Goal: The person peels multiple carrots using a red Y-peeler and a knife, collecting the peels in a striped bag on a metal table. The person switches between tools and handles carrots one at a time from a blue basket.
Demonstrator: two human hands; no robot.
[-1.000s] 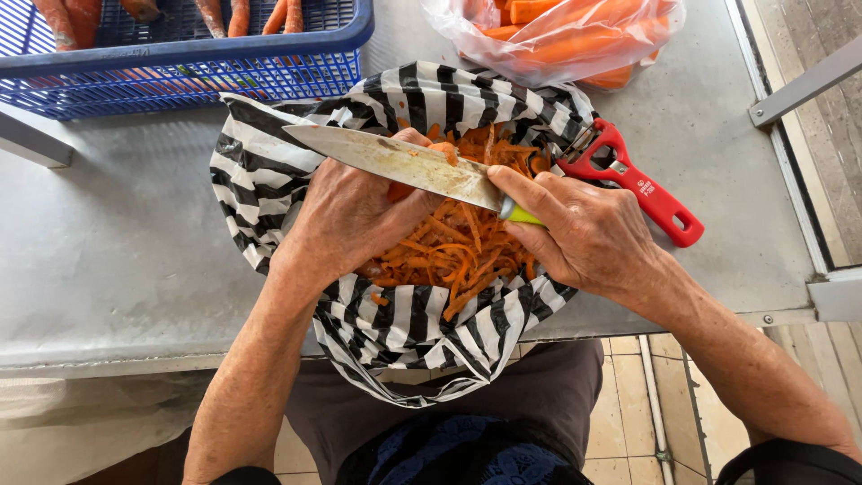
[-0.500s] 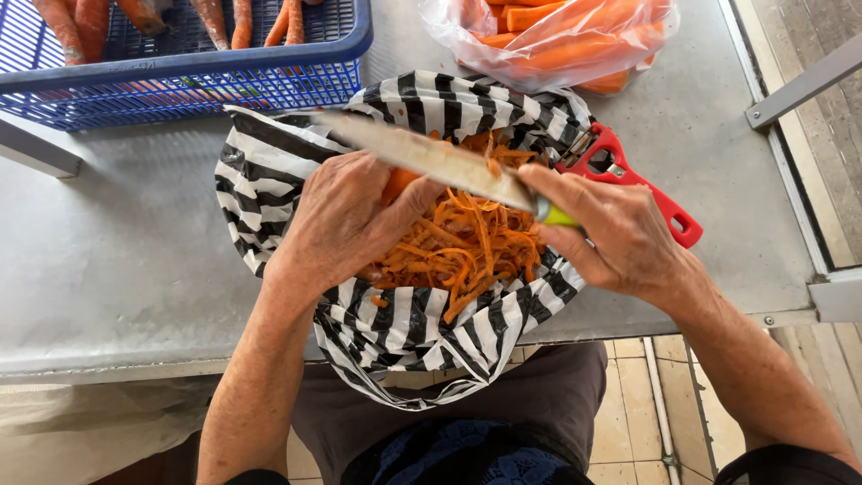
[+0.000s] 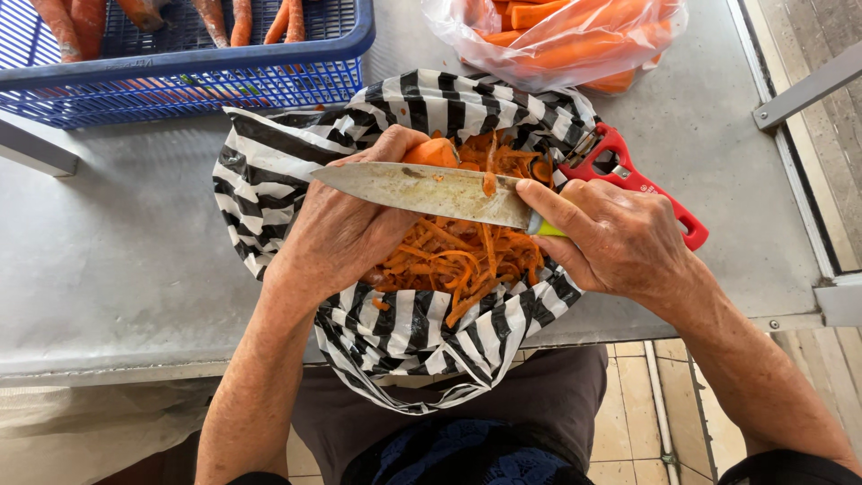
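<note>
My left hand (image 3: 346, 229) grips a peeled carrot (image 3: 431, 151) over a black-and-white striped plastic bag (image 3: 269, 171) filled with orange carrot peelings (image 3: 458, 256). My right hand (image 3: 615, 238) holds a large knife (image 3: 422, 190) by its green handle, the blade lying flat across my left hand and pointing left. A strip of peel clings to the blade. The carrot's lower part is hidden behind the blade and my fingers.
A red peeler (image 3: 628, 175) lies on the grey metal table (image 3: 108, 260) just right of the bag. A blue plastic basket (image 3: 197, 81) with unpeeled carrots stands at the back left. A clear bag of peeled carrots (image 3: 566, 40) sits at the back right.
Both hands have shifted slightly away from me over the bag. The knife blade has moved up across my left hand, and the carrot end now shows above the blade.
</note>
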